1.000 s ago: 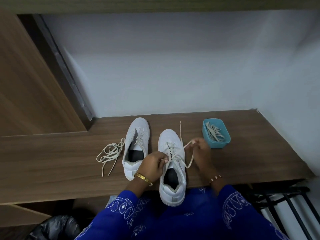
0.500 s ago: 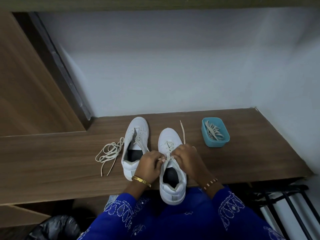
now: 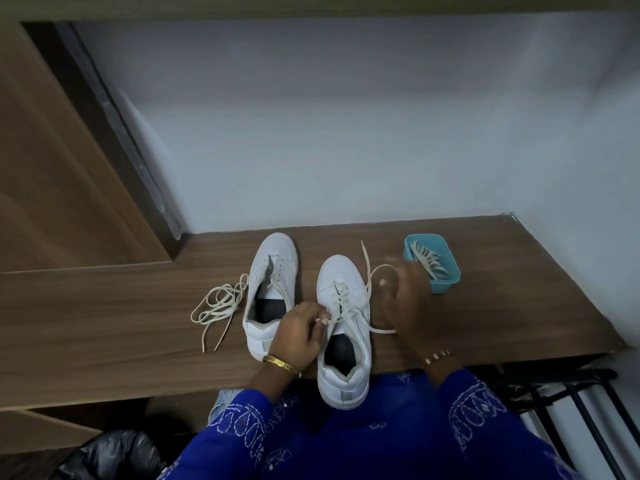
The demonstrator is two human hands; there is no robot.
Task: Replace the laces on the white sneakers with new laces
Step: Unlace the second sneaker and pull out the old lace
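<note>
Landmark: right sneaker (image 3: 343, 327), half-laced, on wooden shelf (image 3: 104, 306), heel over front edge. Your left hand (image 3: 300, 332) at its left side, fingertips pinching cream lace (image 3: 349, 306) near upper eyelets. Your right hand (image 3: 407, 303) just right of it, blurred; seems to pinch lace end looping out, grip unclear. Second sneaker (image 3: 272, 289) just left, unlaced. Loose lace (image 3: 218, 303) farther left. Teal tub (image 3: 434, 268) with laces at far right.
</note>
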